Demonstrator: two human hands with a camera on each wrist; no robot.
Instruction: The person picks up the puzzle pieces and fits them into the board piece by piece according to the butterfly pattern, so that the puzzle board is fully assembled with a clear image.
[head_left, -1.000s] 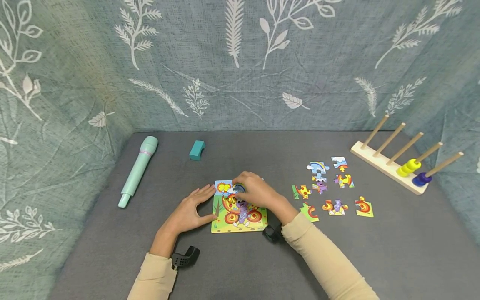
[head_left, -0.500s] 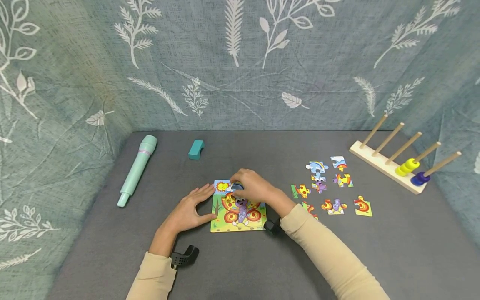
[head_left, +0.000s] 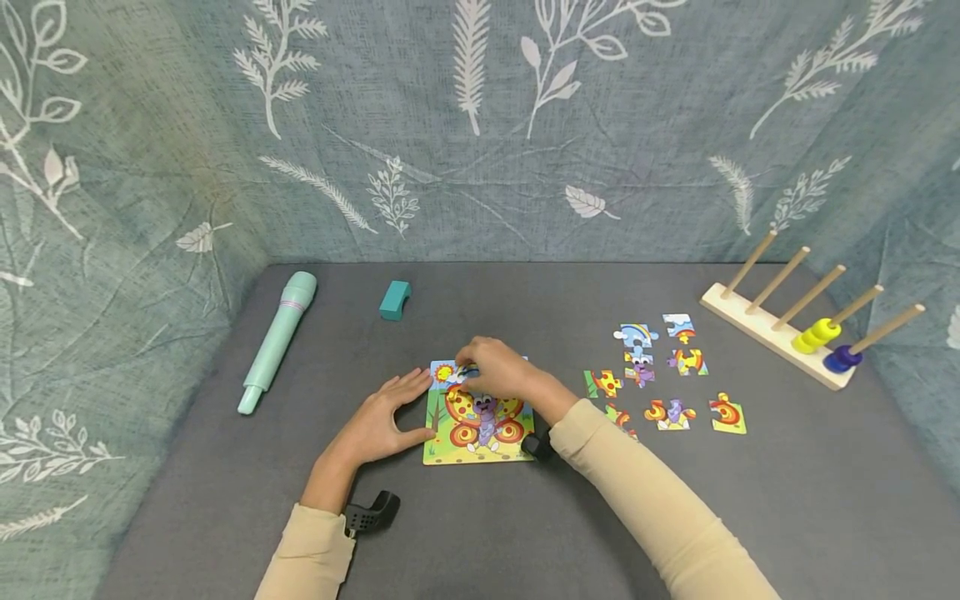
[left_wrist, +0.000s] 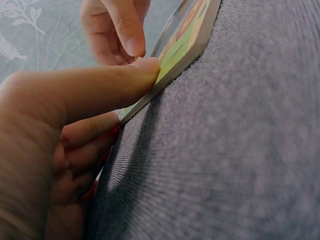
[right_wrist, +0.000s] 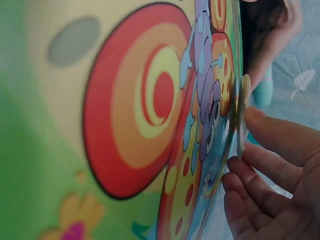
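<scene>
A puzzle board (head_left: 438, 454) printed with a butterfly lies flat in the middle of the table. My left hand (head_left: 378, 423) rests at its left side, fingers extended; in the left wrist view the left thumb (left_wrist: 110, 87) touches the board's rim. Over the board's upper part, my right hand (head_left: 501, 368) pinches a jigsaw piece (right_wrist: 243, 117), seen nearly edge-on in the right wrist view, between thumb and fingers. In the head view the fingers hide much of that piece. Loose jigsaw pieces, such as one with a butterfly body (head_left: 672, 414), lie to the right.
A wooden peg stand (head_left: 772, 329) with yellow and blue rings sits at the right. A mint toy microphone (head_left: 277, 342) lies at the left, and a teal block (head_left: 393, 300) stands behind the board. A patterned curtain (head_left: 480, 208) hangs along the table's far edge.
My right hand has shifted slightly left and back over the board's top-left area with the jigsaw piece. The left hand stays where it was at the board's edge.
</scene>
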